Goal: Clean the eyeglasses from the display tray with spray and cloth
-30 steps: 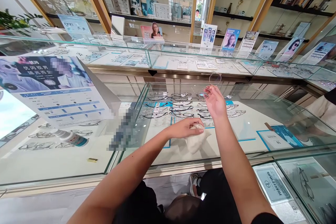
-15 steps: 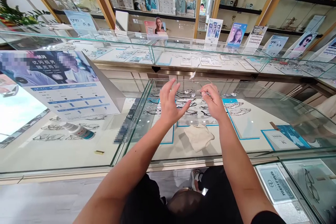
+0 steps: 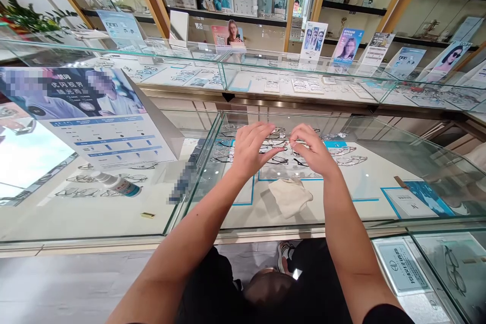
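Person's right hand (image 3: 308, 149) is pinching thin-rimmed eyeglasses (image 3: 287, 145) above a glass display case (image 3: 243, 221).
Right grip is closing on the eyeglasses, which are mostly hiding behind the fingers; left hand (image 3: 252, 149) is hovering just beside, thumb and fingers spreading apart, grip looking released, contact unclear. Tent-shaped sign (image 3: 110, 134) at left is reading "优闪视界", small print illegible; spray bottle (image 3: 117, 183) with blue-white label, text too small, is resting near it. Booklet (image 3: 412, 204) at right is showing a "W". Display case is holding rows of dark frames (image 3: 279, 161); left case (image 3: 94, 220) is holding more eyewear (image 3: 78, 192). Cream cloth (image 3: 290, 197) is lying on the glass surface between the forearms.
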A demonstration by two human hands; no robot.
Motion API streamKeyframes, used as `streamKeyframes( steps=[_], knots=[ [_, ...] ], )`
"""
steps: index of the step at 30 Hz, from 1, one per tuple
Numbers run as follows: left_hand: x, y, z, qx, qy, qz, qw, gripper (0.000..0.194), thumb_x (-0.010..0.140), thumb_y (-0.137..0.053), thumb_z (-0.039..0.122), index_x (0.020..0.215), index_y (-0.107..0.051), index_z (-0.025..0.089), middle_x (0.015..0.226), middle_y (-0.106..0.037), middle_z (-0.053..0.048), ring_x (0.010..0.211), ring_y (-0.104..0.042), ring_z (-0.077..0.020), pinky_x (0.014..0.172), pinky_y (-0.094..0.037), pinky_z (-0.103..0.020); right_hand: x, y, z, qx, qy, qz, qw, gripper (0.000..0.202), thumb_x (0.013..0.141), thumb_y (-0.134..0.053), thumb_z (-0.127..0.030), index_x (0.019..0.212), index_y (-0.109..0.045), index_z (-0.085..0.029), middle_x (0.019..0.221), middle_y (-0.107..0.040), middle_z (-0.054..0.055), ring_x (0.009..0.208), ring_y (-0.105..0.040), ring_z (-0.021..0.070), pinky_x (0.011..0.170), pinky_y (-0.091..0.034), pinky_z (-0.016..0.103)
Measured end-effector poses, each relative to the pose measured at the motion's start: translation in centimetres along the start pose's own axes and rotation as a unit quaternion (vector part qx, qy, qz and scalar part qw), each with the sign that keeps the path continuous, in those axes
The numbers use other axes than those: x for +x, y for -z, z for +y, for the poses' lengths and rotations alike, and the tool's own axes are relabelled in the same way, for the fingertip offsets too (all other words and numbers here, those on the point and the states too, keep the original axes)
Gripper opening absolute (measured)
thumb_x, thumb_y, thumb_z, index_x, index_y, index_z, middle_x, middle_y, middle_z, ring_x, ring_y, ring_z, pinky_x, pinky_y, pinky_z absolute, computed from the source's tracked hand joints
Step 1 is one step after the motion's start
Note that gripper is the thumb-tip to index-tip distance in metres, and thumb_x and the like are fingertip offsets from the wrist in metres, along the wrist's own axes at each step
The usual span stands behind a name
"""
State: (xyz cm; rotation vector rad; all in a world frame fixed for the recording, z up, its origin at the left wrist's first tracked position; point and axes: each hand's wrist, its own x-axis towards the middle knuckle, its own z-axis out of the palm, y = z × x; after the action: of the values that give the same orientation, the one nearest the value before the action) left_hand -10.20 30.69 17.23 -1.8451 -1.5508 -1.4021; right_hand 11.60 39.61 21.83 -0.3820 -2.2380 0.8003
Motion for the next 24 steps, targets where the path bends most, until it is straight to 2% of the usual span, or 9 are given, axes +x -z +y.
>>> streamKeyframes(
  steps=[2,4,7,9,13,17,20,24],
  knots=[
    [0.0,0.1,0.1,-0.002,0.007,0.015,1.000,0.065,0.085,-0.081,0.073,0.129,-0.076,0.024,0.127,-0.081,-0.015,0.128,-0.072,-0.0362,0.111,-0.049,-0.048,0.0,0.1,-0.2,0.014,0.007,0.023,1.000,0.017,0.105,-0.060,-0.038,0.092,-0.065,-0.028,0.105,-0.064,0.004,0.109,-0.058,0.0275,0.105,-0.041,0.046],
    [0.1,0.3,0.2,0.004,0.020,0.045,0.999,0.065,0.085,-0.081,0.072,0.129,-0.074,0.024,0.128,-0.080,-0.015,0.127,-0.073,-0.0355,0.111,-0.050,-0.048,-0.2,0.2,-0.2,0.041,0.010,0.057,0.997,0.012,0.102,-0.066,-0.042,0.106,-0.067,-0.030,0.113,-0.067,0.004,0.114,-0.060,0.0283,0.107,-0.042,0.046],
    [0.3,0.8,0.3,0.019,0.046,0.110,0.993,0.064,0.087,-0.080,0.071,0.127,-0.072,0.023,0.123,-0.080,-0.015,0.120,-0.074,-0.0333,0.108,-0.052,-0.047,-0.5,-0.1,-0.2,0.079,0.006,0.095,0.992,0.041,0.095,-0.075,-0.043,0.132,-0.061,-0.035,0.130,-0.067,0.005,0.126,-0.061,0.0292,0.114,-0.042,0.048],
    [0.8,1.3,0.6,0.022,0.053,0.145,0.988,0.060,0.090,-0.079,0.069,0.125,-0.070,0.021,0.117,-0.080,-0.013,0.114,-0.075,-0.0307,0.103,-0.054,-0.046,-0.5,-0.6,-0.2,0.089,0.016,0.116,0.989,0.055,0.092,-0.080,-0.042,0.141,-0.056,-0.036,0.133,-0.067,0.006,0.129,-0.061,0.0292,0.119,-0.041,0.051],
    [3.1,2.9,1.6,-0.003,0.029,0.179,0.983,0.054,0.092,-0.081,0.058,0.128,-0.067,0.021,0.111,-0.078,-0.009,0.105,-0.073,-0.0254,0.097,-0.057,-0.042,0.7,-0.6,-1.5,0.077,0.032,0.165,0.983,0.064,0.089,-0.084,-0.041,0.145,-0.053,-0.037,0.124,-0.067,0.006,0.126,-0.061,0.0301,0.123,-0.041,0.055],
    [7.4,5.2,3.4,-0.024,-0.004,0.206,0.978,0.054,0.088,-0.087,0.053,0.127,-0.068,0.022,0.108,-0.074,-0.007,0.099,-0.070,-0.0223,0.094,-0.057,-0.040,3.4,1.7,-4.8,0.017,0.063,0.201,0.977,0.068,0.086,-0.088,-0.040,0.145,-0.055,-0.039,0.118,-0.066,0.004,0.120,-0.062,0.0309,0.120,-0.044,0.057],
    [10.3,6.6,4.9,-0.036,-0.018,0.237,0.971,0.053,0.087,-0.087,0.055,0.126,-0.067,0.024,0.106,-0.070,-0.004,0.096,-0.067,-0.0204,0.093,-0.056,-0.039,5.0,3.5,-7.7,-0.013,0.096,0.231,0.968,0.061,0.090,-0.085,-0.042,0.144,-0.058,-0.040,0.116,-0.065,0.005,0.116,-0.062,0.0306,0.114,-0.048,0.055],
    [11.4,7.5,6.2,-0.053,-0.026,0.248,0.967,0.054,0.087,-0.087,0.056,0.127,-0.067,0.026,0.106,-0.068,-0.003,0.095,-0.067,-0.0196,0.092,-0.055,-0.040,5.6,4.3,-9.7,-0.047,0.117,0.277,0.953,0.051,0.095,-0.079,-0.048,0.143,-0.061,-0.040,0.120,-0.065,0.005,0.115,-0.062,0.0297,0.110,-0.052,0.053]
  ],
)
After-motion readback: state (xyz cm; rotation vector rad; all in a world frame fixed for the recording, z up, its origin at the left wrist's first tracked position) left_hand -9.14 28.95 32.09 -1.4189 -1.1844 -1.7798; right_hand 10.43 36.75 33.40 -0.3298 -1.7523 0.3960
